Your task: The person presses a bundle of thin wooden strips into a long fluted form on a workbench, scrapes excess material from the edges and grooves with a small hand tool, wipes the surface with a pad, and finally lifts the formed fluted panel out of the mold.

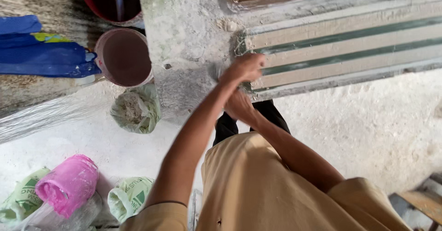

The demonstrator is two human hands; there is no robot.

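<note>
A: Looking straight down, what is the left hand [244, 67] doing?

B: It is resting, fingers curled loosely downward, at the left end of a long striped moulding piece [340, 47] that is lying on a dusty grey slab [184, 33]. A blurred grey scrap seems to be sitting under the fingers; I cannot tell what it is, or whether the hand is gripping it or only pressing on it.

A: And the right hand [238, 106]?

B: It is sitting just below the left hand, close to the near edge of the moulding. The left forearm is crossing over it, so its fingers are hiding. I cannot tell whether it is open or closed, or holding anything.

A: Where is the moulding lying?

B: It is running from the hands out to the right edge of view, pale bands alternating with dark green lines, tilted slightly upward to the right.

A: What is standing around?

B: A pink bucket [124, 56] is standing left of the slab, with a red tub [99, 3] above it. An open sack of pale powder [136, 109] is sitting just below the bucket. Blue cloth [41, 51] is lying far left. A pink container [69, 185] is lying on its side at bottom left, between green printed bags [131, 196]. The person is wearing a tan shirt [258, 189].
</note>
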